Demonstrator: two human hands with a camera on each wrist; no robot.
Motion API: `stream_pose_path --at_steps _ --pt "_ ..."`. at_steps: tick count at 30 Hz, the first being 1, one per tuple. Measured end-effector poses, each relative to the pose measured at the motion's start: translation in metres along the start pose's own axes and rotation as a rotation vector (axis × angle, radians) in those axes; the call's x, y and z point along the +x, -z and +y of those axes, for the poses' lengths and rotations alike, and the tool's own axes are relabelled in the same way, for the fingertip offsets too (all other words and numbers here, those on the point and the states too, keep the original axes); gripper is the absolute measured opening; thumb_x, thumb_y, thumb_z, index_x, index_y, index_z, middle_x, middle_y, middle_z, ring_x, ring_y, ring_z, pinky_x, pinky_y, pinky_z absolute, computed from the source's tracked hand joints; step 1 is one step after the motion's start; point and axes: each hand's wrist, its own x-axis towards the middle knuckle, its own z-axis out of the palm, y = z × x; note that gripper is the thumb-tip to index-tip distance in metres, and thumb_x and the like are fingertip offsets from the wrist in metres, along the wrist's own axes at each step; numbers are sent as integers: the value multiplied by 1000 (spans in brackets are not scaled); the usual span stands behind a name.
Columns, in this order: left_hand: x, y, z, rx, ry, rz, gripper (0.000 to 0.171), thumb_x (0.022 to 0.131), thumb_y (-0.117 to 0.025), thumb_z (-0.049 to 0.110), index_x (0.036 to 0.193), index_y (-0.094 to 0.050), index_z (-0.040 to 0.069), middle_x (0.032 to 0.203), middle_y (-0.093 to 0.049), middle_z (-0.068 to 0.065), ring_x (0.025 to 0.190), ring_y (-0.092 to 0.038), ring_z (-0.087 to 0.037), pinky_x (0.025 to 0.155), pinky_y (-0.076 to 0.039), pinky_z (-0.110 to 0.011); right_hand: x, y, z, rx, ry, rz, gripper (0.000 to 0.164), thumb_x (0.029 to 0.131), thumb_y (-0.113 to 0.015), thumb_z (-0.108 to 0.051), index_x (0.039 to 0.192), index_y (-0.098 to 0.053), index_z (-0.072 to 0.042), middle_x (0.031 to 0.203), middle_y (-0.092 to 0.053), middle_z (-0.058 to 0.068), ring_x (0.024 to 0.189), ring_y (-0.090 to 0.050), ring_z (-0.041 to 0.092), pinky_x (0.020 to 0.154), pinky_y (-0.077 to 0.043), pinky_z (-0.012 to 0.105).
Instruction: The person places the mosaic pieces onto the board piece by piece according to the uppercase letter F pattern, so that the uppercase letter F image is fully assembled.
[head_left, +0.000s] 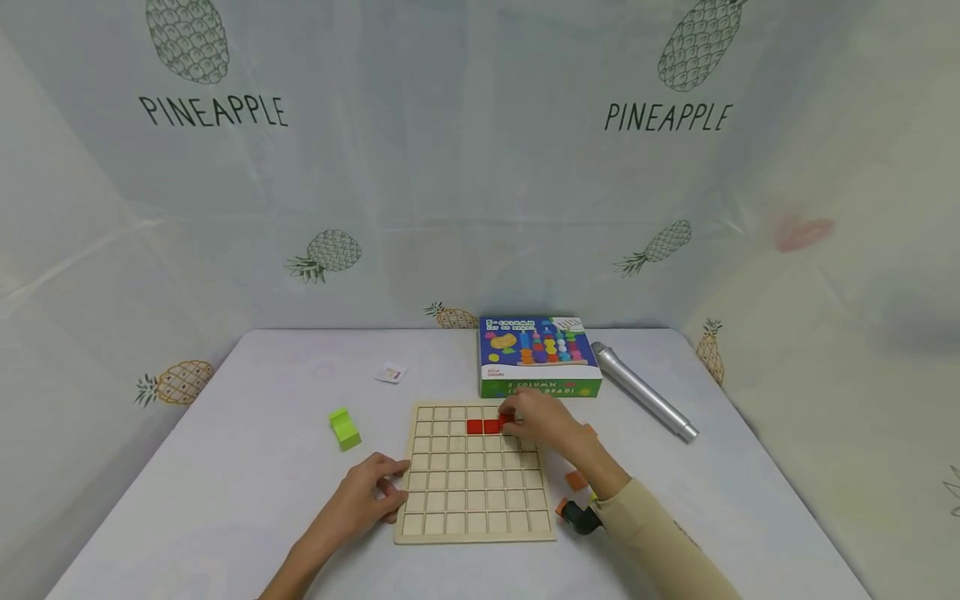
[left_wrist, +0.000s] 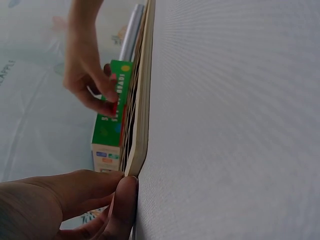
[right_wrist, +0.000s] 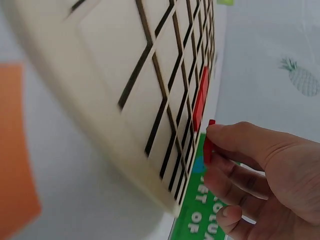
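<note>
A light wooden grid board (head_left: 476,540) lies on the white table, with two red square tiles (head_left: 483,427) side by side in its second row from the back. My right hand (head_left: 543,417) pinches another red square tile (right_wrist: 208,145) between thumb and fingers, close over the back right of the board, beside those two tiles. My left hand (head_left: 363,490) rests at the board's left side, finger and thumb against its edge (left_wrist: 134,165); its other fingers are partly hidden. Orange pieces (head_left: 576,480) lie right of the board, partly covered by my right arm.
Behind the board stands a green and blue bead-set box (head_left: 536,358), and a silver microphone (head_left: 647,392) lies to its right. A lime-green block (head_left: 345,429) and a small white packet (head_left: 392,372) are to the left. A black object (head_left: 581,518) sits near my right sleeve.
</note>
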Motion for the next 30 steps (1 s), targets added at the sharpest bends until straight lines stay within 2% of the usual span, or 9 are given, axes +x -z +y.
stream_pose_path --at_steps 9,17,21,30 --pt "1 1 0 -7 -12 -5 48 83 -73 1 128 -58 -10 109 -58 -17 62 -60 -3 49 -54 -20 16 -10 -23 19 80 -7 21 87 -76 -24 104 -75 -13 95 -64 0 76 -52 8 62 -48 20" --pt "2 1 -1 0 -30 5 48 83 -73 1 127 -59 -10 109 -59 -17 62 -61 -3 49 -53 -19 31 -15 -38 22 108 -36 22 88 -74 -27 107 -74 -15 99 -65 0 82 -56 10 67 -51 22" --pt "0 1 -4 -14 -29 9 48 83 -74 1 127 -59 -10 109 -58 -18 61 -61 -3 49 -54 -19 34 -17 -45 26 113 -54 24 90 -72 -27 111 -73 -15 103 -65 1 87 -58 11 72 -53 23" --pt "0 0 -3 -27 -32 2 47 84 -73 3 127 -59 -9 109 -58 -17 62 -61 -4 50 -54 -20 41 -24 -54 18 86 -64 22 90 -72 -28 108 -74 -17 100 -64 -1 80 -55 8 64 -49 19"
